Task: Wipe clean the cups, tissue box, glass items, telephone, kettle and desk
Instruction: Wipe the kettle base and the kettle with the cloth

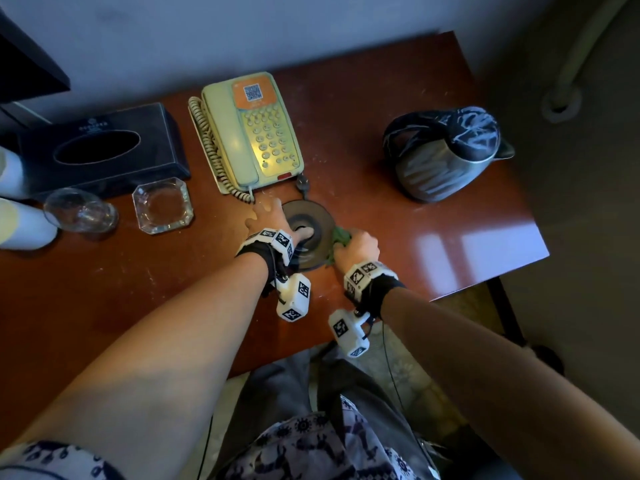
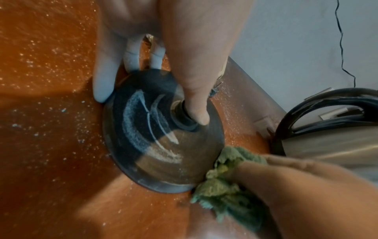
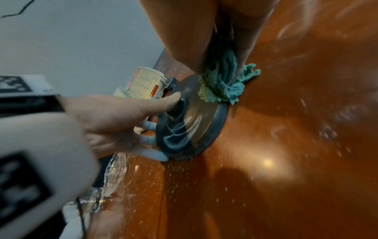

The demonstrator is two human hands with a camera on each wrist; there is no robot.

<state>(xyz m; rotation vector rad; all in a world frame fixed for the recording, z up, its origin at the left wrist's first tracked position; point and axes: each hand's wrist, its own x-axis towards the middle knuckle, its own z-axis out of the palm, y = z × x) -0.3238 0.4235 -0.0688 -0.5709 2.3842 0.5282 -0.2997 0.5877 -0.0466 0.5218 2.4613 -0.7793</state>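
The round dark kettle base (image 1: 313, 216) lies flat on the reddish desk (image 1: 374, 98) in front of the telephone (image 1: 256, 133). My left hand (image 1: 282, 220) holds it: the thumb (image 2: 196, 105) presses on the centre hub and the fingers (image 2: 102, 80) curl against the far rim. My right hand (image 1: 358, 244) grips a bunched green cloth (image 1: 341, 237) and presses it against the base's right rim (image 2: 212, 161). Dust streaks show on the base (image 3: 184, 134). The steel kettle (image 1: 446, 157) stands apart at the right.
A dark tissue box (image 1: 104, 150) sits at the back left. A glass ashtray (image 1: 162, 209), a clear glass (image 1: 79, 211) and white cups (image 1: 20, 223) stand at the left. The base's plug (image 1: 303, 183) lies by the phone. Dust specks cover the desk (image 2: 51, 56).
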